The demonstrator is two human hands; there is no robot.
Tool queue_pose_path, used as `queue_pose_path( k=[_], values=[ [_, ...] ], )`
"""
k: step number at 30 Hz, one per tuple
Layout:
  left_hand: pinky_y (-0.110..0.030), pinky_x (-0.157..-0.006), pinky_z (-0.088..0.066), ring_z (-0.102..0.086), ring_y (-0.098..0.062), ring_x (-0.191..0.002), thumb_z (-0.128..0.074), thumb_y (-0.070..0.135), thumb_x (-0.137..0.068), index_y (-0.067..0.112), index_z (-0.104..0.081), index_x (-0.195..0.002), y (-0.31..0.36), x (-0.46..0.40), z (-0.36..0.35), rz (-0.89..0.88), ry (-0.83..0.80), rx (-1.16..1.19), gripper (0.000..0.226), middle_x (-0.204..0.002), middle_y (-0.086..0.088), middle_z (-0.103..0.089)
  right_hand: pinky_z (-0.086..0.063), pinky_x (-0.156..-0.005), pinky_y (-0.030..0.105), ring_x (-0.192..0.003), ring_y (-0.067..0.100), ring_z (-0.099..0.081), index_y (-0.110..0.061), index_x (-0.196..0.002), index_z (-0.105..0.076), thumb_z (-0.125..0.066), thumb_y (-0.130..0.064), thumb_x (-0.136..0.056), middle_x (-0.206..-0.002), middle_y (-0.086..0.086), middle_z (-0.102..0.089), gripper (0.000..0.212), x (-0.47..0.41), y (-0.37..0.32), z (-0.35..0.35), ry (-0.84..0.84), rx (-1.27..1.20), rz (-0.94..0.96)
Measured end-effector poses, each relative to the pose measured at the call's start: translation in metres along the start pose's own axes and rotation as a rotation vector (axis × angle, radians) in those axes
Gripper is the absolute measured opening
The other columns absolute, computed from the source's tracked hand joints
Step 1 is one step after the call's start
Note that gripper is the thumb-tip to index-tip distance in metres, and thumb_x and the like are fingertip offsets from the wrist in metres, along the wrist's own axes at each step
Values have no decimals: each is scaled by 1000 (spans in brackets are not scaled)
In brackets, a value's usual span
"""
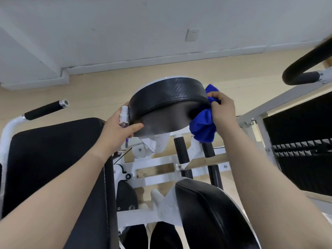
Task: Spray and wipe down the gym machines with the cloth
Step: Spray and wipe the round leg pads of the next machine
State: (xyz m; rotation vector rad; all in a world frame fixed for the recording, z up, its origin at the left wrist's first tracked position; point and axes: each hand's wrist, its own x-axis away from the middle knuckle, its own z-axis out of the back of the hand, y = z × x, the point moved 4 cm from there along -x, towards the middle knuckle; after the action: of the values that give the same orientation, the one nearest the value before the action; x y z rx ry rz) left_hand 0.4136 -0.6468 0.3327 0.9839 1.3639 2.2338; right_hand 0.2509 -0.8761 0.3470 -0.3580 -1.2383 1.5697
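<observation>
A round black padded cushion [167, 103] of a white-framed gym machine sits at the centre. My right hand [223, 109] grips a bunched blue cloth [203, 125] and presses it against the cushion's right edge. My left hand [116, 131] holds a small clear spray bottle with a white top [124, 116], with the thumb resting on the cushion's lower left rim. The bottle's lower part is hidden behind my fingers.
A large black back pad [53, 168] fills the lower left. A second black pad [212, 212] lies at the bottom right. Black foam handles stick out at the left [45, 109] and upper right [303, 69]. A weight stack [301, 148] stands on the right. White frame bars [154, 166] cross below the cushion.
</observation>
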Motion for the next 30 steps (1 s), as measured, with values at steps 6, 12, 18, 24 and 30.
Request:
queue_pose_path(
  k=[6,12,18,24,30],
  values=[
    [-13,-53,-47,-53,-11,-57,-71,8,-79,23,-53,-124,3,-5,-1,15,-49,27,50,-70,7,-59,-51,-75,30,-85,18,-58,-19,-91,-63,-37,1,-83,-89,-2,-64,34,17,14,0,164,-170,-139],
    [-15,-55,-48,-53,0,-52,-70,4,-79,39,-51,-118,5,-7,-2,-11,-88,96,56,-64,19,-61,-38,-65,28,-83,20,-50,-22,-105,-68,-47,-7,-82,-102,2,-58,35,55,-78,-9,226,463,447],
    [-12,-51,-42,-53,-6,-61,-62,0,-82,18,-55,-91,18,-16,-1,13,-96,-71,21,-73,6,-56,-23,-49,24,-60,26,-53,-14,-66,-69,-66,-10,-53,-71,8,-61,14,114,-107,-105,178,936,1039],
    [-26,-69,-49,-56,-15,-74,-62,17,-87,35,-37,-136,22,2,2,-40,-102,-96,58,-116,6,-58,-42,-57,31,-74,30,-58,-14,-90,-70,-78,-10,-57,-92,11,-65,35,100,-71,-98,82,1100,998],
    [-41,-82,-50,-56,-23,-75,-43,12,-96,45,-16,-139,23,42,2,-141,-183,43,61,-123,-6,-52,-48,-58,33,-73,33,-57,-9,-101,-66,-80,-4,-54,-95,17,-63,50,98,-48,-61,82,1166,936]
  ],
)
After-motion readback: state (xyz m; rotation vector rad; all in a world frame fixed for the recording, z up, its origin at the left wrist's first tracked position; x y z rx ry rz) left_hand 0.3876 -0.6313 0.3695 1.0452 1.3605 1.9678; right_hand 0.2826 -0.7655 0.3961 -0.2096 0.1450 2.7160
